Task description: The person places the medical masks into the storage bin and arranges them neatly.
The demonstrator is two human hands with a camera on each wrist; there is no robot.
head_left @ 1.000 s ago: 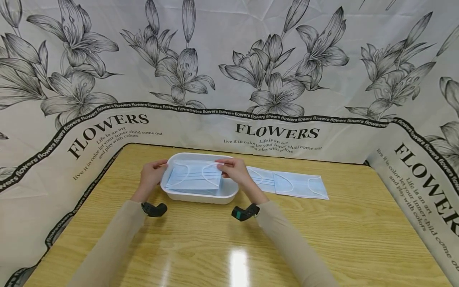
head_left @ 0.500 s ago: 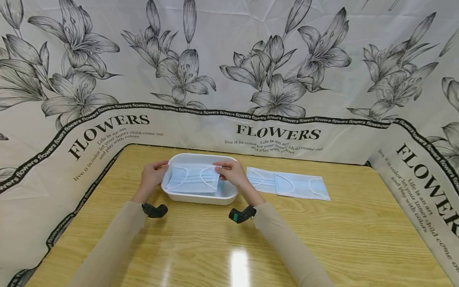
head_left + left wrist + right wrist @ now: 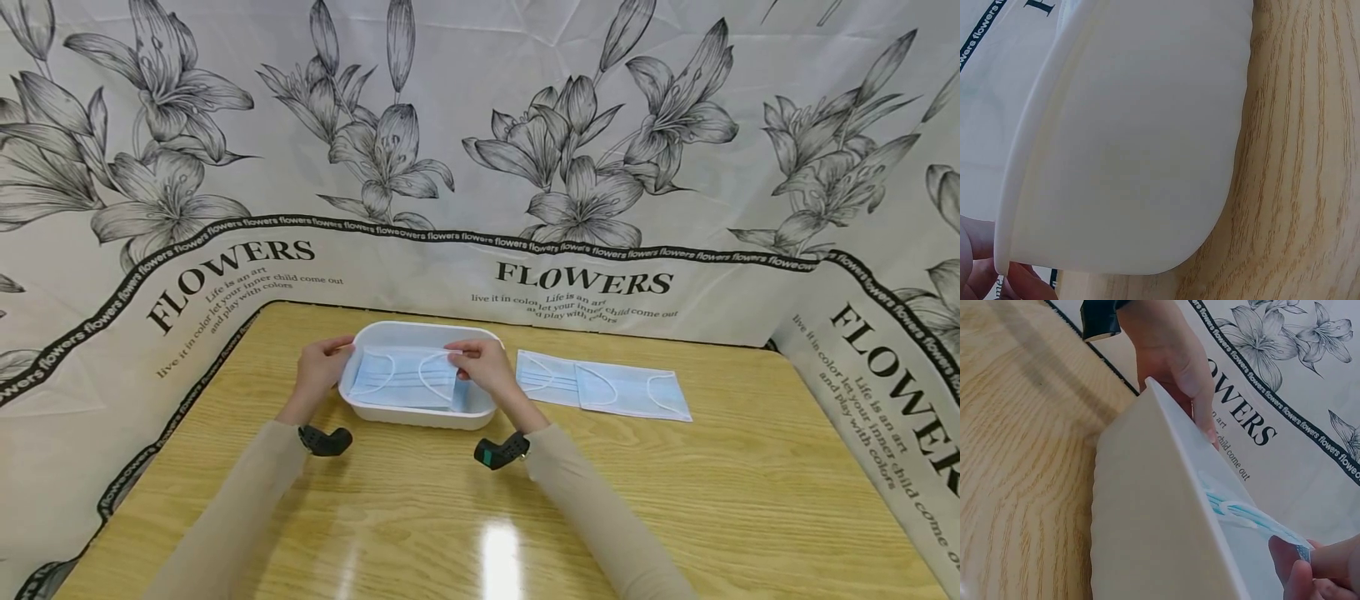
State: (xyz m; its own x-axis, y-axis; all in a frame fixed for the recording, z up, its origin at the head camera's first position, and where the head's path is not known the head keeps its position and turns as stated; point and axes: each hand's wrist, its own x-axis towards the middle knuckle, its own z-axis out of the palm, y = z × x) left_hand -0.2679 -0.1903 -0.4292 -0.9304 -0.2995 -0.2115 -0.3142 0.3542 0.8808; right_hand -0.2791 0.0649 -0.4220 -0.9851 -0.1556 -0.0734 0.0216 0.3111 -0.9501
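We see a pale blue pleated face mask point(image 3: 405, 377) with white ear loops held flat over the white plastic tray point(image 3: 420, 414), at about 11 o'clock on the wooden table point(image 3: 675, 500); the left hand point(image 3: 321, 372) and right hand point(image 3: 483, 367) each pinch one end between curled fingertips. The backdrop point(image 3: 480, 167) reads "FLOWERS" and "Life is an art". Only the head view shows two more masks point(image 3: 600, 385) lying at the tray's 3 o'clock, while the left wrist view shows mostly the tray's outer wall.
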